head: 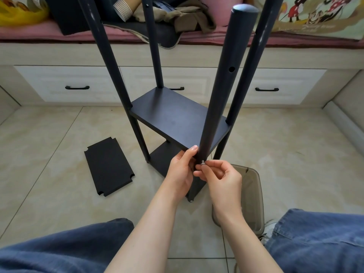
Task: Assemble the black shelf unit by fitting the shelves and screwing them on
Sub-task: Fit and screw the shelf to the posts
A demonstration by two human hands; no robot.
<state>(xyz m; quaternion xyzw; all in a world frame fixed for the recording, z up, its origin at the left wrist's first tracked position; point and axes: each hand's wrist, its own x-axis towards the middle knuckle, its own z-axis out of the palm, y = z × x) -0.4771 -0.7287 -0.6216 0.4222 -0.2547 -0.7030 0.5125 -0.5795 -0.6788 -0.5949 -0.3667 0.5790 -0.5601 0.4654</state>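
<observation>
1. From the head view we look down on the black shelf unit (pixel 177 119), which stands upright on the tiled floor (pixel 295 154) in front of a row of white drawers (pixel 59 77).
2. Its four posts rise past the top of the picture. The near post (pixel 222 91) is closest to us and shows a round hole (pixel 231 69) in its side.
3. One fitted shelf (pixel 173 115) sits level between the posts. A lower shelf (pixel 163 156) lies beneath it, close to the floor.
4. Our left hand (pixel 180 172) grasps the near post at the front corner of the fitted shelf. The thumb is laid against the post and the fingers are curled behind it.
5. Our right hand (pixel 222 180) pinches a small silver screw (pixel 202 163) between thumb and fingertips. The screw is held against the near post just below the shelf edge. We cannot tell how far in it sits.
6. A loose shelf (pixel 109 166) with notched corners lies flat on the floor to the left of the unit, well apart from both hands.
7. A smoky, translucent bin (pixel 254 190) stands just beside the unit on the right, partly behind our right forearm.
8. Our knees in blue jeans (pixel 59 249) fill the bottom corners.
</observation>
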